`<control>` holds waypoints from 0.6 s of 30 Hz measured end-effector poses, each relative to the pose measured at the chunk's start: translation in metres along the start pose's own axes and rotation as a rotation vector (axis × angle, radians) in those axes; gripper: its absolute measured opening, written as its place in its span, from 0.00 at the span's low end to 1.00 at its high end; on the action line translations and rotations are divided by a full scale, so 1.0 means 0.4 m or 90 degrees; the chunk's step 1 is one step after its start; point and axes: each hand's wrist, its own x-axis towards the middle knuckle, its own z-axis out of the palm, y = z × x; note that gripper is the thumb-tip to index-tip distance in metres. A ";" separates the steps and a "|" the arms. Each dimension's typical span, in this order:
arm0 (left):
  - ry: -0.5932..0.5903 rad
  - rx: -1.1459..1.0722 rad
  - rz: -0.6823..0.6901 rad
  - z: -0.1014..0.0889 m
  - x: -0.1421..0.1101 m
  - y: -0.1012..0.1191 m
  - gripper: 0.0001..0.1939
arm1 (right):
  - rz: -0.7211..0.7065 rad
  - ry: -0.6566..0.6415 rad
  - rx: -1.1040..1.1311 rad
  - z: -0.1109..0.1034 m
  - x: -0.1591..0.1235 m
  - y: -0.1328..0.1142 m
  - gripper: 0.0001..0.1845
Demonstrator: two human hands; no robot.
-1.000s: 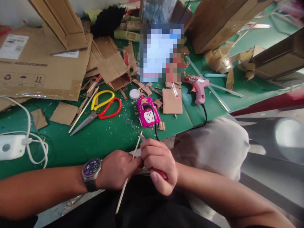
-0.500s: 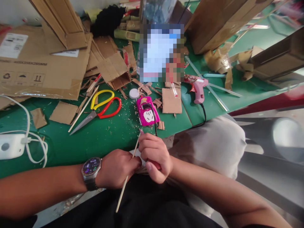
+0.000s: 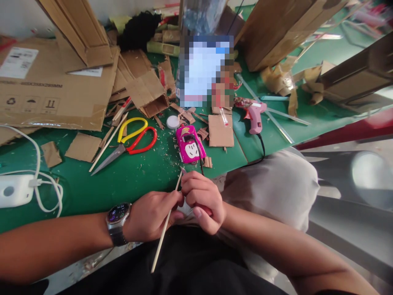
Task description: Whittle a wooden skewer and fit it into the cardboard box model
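Observation:
My left hand (image 3: 153, 213), with a watch (image 3: 118, 215) on its wrist, is closed round a thin wooden stick (image 3: 160, 250). The stick slants up past the fingers, its lower end over my dark shirt. Right beside it my right hand (image 3: 202, 200) is wrapped round a knife with a red handle (image 3: 207, 210); most of the handle is hidden in the fist. The pointed blade (image 3: 183, 170) pokes out above the fingers, close to the stick's upper end. Both hands are at the table's near edge, below a magenta car-shaped power socket (image 3: 190, 145).
Yellow-and-red-handled scissors (image 3: 124, 147) lie left on the green table (image 3: 92, 192), near another wooden stick (image 3: 109, 141). A pink glue gun (image 3: 254, 116) lies right. Cardboard pieces (image 3: 82, 146), a white charger (image 3: 15, 190) with its cable and tall cardboard boxes (image 3: 285, 32) surround the area.
My right hand has shifted slightly up and left with the knife. My left thumb and fingers have changed their hold on the stick, the thumb now showing lower down.

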 end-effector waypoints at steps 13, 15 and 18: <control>0.025 -0.032 -0.025 -0.017 0.010 0.002 0.11 | -0.019 0.009 -0.008 0.006 0.000 0.007 0.07; 0.028 -0.026 -0.012 -0.013 0.008 0.001 0.12 | -0.020 0.010 -0.006 0.006 0.000 0.003 0.06; 0.036 -0.013 0.006 -0.009 0.005 0.001 0.13 | -0.022 0.007 -0.004 0.003 0.001 -0.002 0.07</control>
